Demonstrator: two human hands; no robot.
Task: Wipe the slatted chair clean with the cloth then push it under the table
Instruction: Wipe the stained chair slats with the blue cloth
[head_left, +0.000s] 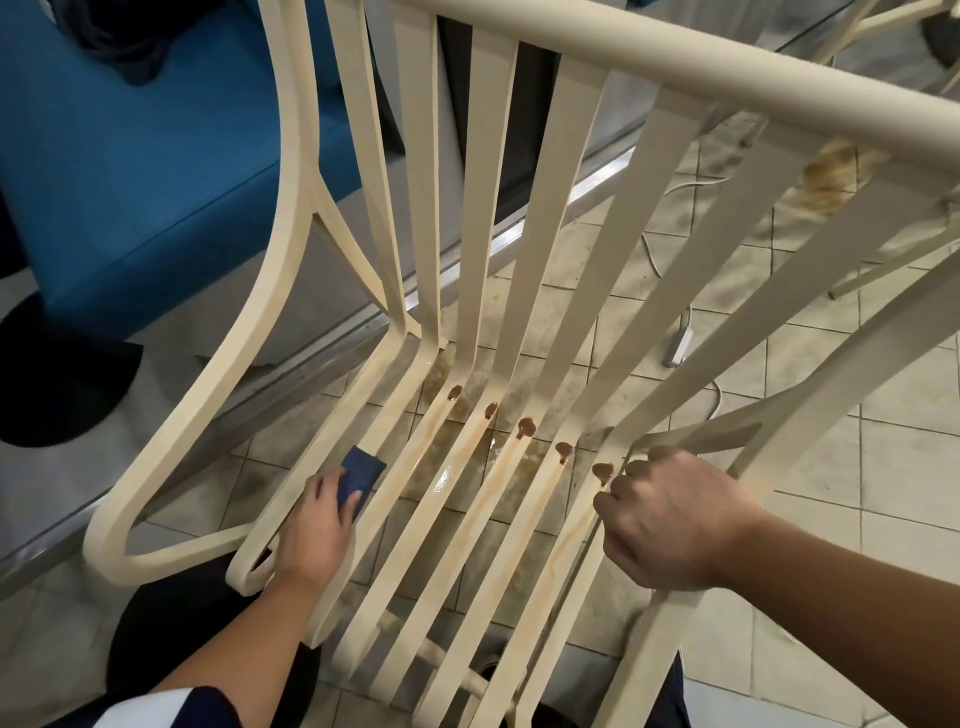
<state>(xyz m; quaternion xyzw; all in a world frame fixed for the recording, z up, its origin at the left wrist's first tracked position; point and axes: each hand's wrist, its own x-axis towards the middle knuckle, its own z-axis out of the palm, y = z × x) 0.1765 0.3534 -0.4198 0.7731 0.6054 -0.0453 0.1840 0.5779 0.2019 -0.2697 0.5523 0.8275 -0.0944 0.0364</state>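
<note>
blue cloth (359, 475) on stained slatted chair (483, 208)

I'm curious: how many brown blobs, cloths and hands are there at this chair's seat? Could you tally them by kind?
Blobs: 5
Cloth: 1
Hands: 2; the left hand holds the cloth, the right hand grips the chair
Total: 8

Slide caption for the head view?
Left hand holds dark blue cloth on cream slatted chair seat; right hand grips its frame beside brown blobs.
</note>
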